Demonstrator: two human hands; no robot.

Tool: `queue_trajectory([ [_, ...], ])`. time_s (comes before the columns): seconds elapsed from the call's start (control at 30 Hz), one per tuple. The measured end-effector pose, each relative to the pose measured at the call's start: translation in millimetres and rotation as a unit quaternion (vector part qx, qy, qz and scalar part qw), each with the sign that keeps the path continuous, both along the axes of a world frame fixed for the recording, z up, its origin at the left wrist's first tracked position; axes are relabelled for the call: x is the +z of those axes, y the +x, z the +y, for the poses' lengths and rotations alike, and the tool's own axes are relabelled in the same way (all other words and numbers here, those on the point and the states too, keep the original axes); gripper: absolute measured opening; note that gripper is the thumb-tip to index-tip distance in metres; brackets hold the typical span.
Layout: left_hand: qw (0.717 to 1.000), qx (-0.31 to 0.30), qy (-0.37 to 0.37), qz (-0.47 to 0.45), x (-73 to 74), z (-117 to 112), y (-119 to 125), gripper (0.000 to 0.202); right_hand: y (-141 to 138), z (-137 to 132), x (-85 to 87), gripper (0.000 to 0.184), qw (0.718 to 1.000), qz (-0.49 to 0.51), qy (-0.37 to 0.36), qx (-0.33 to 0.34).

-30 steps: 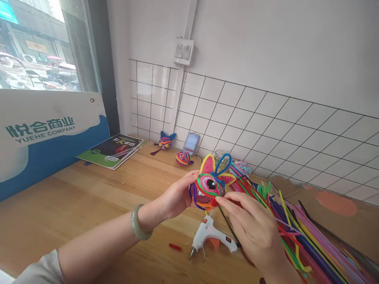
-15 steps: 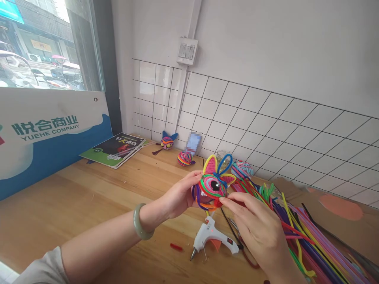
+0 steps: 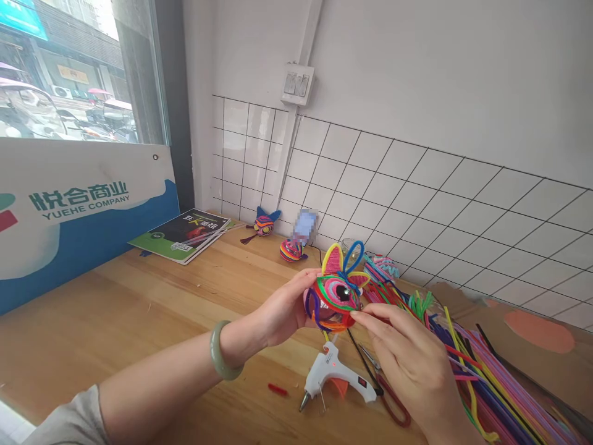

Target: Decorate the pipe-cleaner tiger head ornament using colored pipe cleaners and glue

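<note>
My left hand (image 3: 290,309) is closed around the back and side of a round pipe-cleaner animal ornament (image 3: 334,303). It has yellow-edged pink ears, a blue loop on top, a black eye ringed in pink and green, and purple and orange strands. At its lower right side, the thumb and fingertips of my right hand (image 3: 407,352) are pinched against a red part; whether a separate piece is between them I cannot make out. Below the ornament, a white glue gun (image 3: 336,374) with a lit red light rests on the wooden table, its nozzle pointing down left.
Scissors (image 3: 391,395) lie partly under my right hand, and a short red piece (image 3: 277,389) lies left of the glue gun. Bundled pipe cleaners (image 3: 500,383) cover the right side. Behind are finished ornaments (image 3: 264,222), a phone (image 3: 304,226) and magazines (image 3: 180,235).
The view has shifted slightly. The ornament has turned a little in my left hand, showing more of its hollow side. My right fingertips stay at its lower right, and more of the scissors shows.
</note>
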State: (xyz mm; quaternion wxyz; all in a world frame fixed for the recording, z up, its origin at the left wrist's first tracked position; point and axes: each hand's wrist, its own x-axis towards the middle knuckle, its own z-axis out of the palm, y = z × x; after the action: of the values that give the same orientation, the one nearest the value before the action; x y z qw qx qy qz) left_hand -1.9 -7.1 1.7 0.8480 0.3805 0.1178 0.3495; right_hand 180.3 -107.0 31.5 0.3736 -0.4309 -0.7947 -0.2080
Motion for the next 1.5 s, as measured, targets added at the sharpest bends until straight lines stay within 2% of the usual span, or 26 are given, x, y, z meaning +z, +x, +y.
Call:
queue_trajectory([
  [0.23, 0.999, 0.022, 0.005, 0.034, 4.7, -1.0, -1.3, 0.029, 1.0, -0.5, -1.2, 0.03, 1.0, -0.007, -0.01, 0.006],
  [0.67, 0.999, 0.021, 0.0, 0.041, 8.2, -1.8, -1.5, 0.025, 0.2, -1.4, -2.3, 0.029, 0.999, -0.004, -0.031, 0.007],
  [0.93, 0.999, 0.011, -0.02, 0.029, 5.3, -2.0, -0.3, 0.025, -2.0, -0.5, -1.0, 0.031, 0.999, -0.03, -0.013, 0.019],
  [1.23, 0.998, -0.02, -0.046, 0.031, 3.3, -3.3, 2.5, 0.036, -6.8, -1.0, -0.8, 0.031, 0.999, -0.04, -0.005, 0.0],
  [1.5, 0.996, -0.044, -0.055, 0.056, 1.4, -2.6, 3.4, 0.04, -6.4, 3.3, -4.4, 0.023, 1.0, 0.01, -0.026, -0.005],
])
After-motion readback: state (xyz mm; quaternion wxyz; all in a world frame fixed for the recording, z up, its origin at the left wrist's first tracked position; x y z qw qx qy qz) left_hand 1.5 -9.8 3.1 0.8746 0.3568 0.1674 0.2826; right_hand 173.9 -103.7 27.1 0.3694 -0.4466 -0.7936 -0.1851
